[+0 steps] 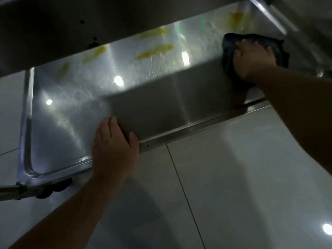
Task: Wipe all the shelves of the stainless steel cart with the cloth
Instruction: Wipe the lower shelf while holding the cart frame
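The bottom shelf (86, 112) of the stainless steel cart fills the middle of the head view, shiny and tilted across the frame. Several yellow smears (154, 52) streak its far half. A dark cloth (255, 44) lies flat on the shelf's right end, and my right hand (251, 59) presses down on it with fingers spread. My left hand (113, 150) grips the shelf's near rim, thumb on the outer edge, fingers curled over onto the shelf surface.
The upper shelf's underside (89, 24) overhangs the far half of the bottom shelf. A cart leg (269, 15) rises at the top right. A black caster (52, 191) sits under the near left corner. Glossy white floor tiles (233, 177) lie below.
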{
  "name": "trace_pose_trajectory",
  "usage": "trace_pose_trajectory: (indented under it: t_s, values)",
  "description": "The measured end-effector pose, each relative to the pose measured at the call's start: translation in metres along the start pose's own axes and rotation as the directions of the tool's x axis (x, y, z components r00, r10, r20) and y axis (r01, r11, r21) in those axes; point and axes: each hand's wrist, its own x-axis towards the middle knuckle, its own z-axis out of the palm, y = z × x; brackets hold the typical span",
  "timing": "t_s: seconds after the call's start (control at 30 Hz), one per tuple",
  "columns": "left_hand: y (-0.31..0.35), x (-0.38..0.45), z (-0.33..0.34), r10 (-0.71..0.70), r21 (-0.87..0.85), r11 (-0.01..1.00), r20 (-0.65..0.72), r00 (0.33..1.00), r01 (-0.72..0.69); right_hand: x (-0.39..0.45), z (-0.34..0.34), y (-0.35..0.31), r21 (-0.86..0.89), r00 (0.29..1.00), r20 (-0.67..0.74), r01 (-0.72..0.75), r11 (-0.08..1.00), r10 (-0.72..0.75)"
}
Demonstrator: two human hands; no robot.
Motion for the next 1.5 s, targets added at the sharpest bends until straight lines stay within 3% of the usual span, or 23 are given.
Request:
trace_pose_trajectory:
  t_s: [0.13,0.33,0.43,0.57,0.67,0.83,1.0,1.1,1.2,1.33,1.4,1.5]
  values:
    - [0.014,0.006,0.001,-0.015,-0.062,0.998,-0.003,1.000,0.015,-0.013,0.010,-0.020,0.045,0.998,-0.003,-0.062,0.997,0.063]
    - [0.069,0.026,0.025,0.258,-0.095,0.962,0.009,0.966,-0.257,-0.035,0.018,-0.038,0.054,0.999,-0.024,0.025,0.998,-0.024]
    - [0.074,0.026,0.033,0.236,-0.099,0.966,-0.047,0.971,-0.240,-0.072,0.031,-0.059,0.021,0.984,0.022,0.174,0.984,-0.175]
    - [0.071,0.023,0.033,0.254,-0.103,0.960,-0.063,0.965,-0.259,-0.131,0.051,-0.077,-0.017,0.891,0.090,0.447,0.894,-0.444]
    - [0.074,0.022,0.027,0.242,-0.108,0.964,-0.023,0.970,-0.243,-0.131,0.052,-0.066,-0.030,0.854,0.121,0.512,0.858,-0.506]
    - [0.073,0.021,0.020,0.232,-0.104,0.968,0.012,0.973,-0.229,-0.120,0.048,-0.038,-0.055,0.885,0.061,0.465,0.883,-0.462]
    - [0.073,0.022,0.018,0.239,-0.081,0.968,0.024,0.971,-0.236,-0.098,0.026,0.010,-0.064,0.966,0.020,0.259,0.964,-0.258]
    - [0.076,0.020,0.021,0.230,-0.078,0.971,0.019,0.973,-0.228,-0.103,0.025,-0.004,-0.045,0.989,0.011,0.146,0.988,-0.145]
    - [0.081,0.018,0.022,0.202,-0.093,0.976,0.017,0.979,-0.199,-0.130,0.030,-0.044,-0.055,0.963,0.062,0.264,0.963,-0.261]
    - [0.078,0.018,0.020,0.224,-0.078,0.972,0.017,0.974,-0.222,-0.151,0.034,-0.057,-0.039,0.850,0.166,0.513,0.858,-0.500]
    - [0.077,0.019,0.019,0.220,-0.088,0.972,0.023,0.975,-0.217,-0.137,0.026,-0.032,-0.038,0.855,0.156,0.506,0.862,-0.495]
    - [0.076,0.020,0.018,0.223,-0.081,0.972,0.033,0.974,-0.220,-0.090,0.006,0.040,-0.076,0.954,0.070,0.296,0.952,-0.291]
